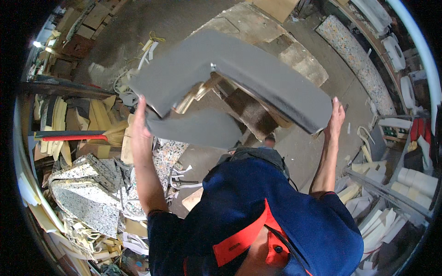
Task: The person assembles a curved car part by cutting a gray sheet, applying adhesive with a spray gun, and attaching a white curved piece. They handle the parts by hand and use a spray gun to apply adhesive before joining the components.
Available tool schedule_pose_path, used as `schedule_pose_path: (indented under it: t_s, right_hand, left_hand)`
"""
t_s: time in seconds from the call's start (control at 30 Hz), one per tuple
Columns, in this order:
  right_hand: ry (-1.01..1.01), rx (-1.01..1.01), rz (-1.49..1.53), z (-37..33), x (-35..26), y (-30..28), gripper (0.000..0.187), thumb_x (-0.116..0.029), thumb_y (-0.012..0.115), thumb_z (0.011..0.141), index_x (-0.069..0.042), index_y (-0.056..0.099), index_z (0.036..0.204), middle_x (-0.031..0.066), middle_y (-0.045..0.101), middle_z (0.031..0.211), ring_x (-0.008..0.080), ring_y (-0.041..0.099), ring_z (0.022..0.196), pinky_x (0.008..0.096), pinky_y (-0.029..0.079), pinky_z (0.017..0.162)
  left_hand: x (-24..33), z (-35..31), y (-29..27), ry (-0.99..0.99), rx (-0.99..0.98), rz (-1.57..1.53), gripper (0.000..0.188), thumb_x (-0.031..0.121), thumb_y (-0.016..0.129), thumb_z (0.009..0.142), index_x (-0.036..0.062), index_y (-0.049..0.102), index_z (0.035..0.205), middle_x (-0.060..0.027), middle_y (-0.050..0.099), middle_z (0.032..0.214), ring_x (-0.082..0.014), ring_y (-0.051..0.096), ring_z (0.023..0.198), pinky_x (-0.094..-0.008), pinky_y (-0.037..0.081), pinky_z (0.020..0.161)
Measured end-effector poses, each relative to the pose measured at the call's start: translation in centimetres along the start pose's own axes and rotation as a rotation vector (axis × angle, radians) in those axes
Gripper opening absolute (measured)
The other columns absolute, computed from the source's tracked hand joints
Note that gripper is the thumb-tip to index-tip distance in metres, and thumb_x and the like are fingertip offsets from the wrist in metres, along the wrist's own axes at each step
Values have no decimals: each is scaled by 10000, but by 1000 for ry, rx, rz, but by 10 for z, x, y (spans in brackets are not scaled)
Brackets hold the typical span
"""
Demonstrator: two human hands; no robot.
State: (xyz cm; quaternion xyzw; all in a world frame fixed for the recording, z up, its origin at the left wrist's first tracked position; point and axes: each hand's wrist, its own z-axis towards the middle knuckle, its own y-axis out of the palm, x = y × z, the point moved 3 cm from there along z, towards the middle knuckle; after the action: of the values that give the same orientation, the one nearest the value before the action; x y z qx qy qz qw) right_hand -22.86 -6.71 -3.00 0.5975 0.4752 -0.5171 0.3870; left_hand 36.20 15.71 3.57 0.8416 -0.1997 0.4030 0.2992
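Note:
A large, angled furniture frame padded with smooth grey foam (pixel 207 50) is held up in front of me. Its bend points away from me, and one arm reaches to each side. At its left end, my left hand (pixel 139 120) grips the edge, thumb on top. My right hand (pixel 337 115) is closed against the right end, its fingers partly behind the foam. On the inner side some bare wood shows. A separate-looking grey flap (pixel 198 129) hangs below the left arm; I cannot tell how it is joined.
Behind the frame lies a worn, pale board (pixel 294 60) on the concrete floor. Speckled foam sheets (pixel 85 193) and scraps are heaped at my left. A long speckled foam strip (pixel 354 55) rests at the far right. Shelving with white rolls (pixel 419 181) stands at my right.

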Motion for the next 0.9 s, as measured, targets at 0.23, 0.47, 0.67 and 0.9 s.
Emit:
schedule_pose_path:
  t_s: [0.23,0.47,0.67,0.9]
  right_hand:
    - [319,-102,-20,-11,5,-6,588,-475,680,947,79,578,1117,154,634,983,197,601,873,363,514,768]
    - [387,-174,149,-16,47,-12,433,-410,645,988,20,618,1025,47,602,863,142,566,755,320,505,668]
    - [249,-216,-396,-15,-2,-44,383,-414,600,999,-34,650,977,18,578,702,126,549,591,312,486,538]
    - [-62,-376,-590,-23,-91,-71,381,-290,610,977,23,619,1194,74,633,748,146,630,632,320,510,568]
  left_hand:
    - [120,9,137,143,-149,406,608,420,781,873,4,615,1284,-108,684,1160,-208,659,966,-374,561,829]
    - [137,19,272,371,-370,631,542,463,769,862,18,709,1166,-103,731,1084,-192,695,959,-375,561,825]
    - [130,23,321,545,-542,555,429,398,697,940,14,721,1129,-72,732,1044,-157,686,884,-322,546,765]
    - [131,62,337,765,9,803,535,486,690,929,-23,719,1091,-92,737,980,-168,685,798,-318,548,706]
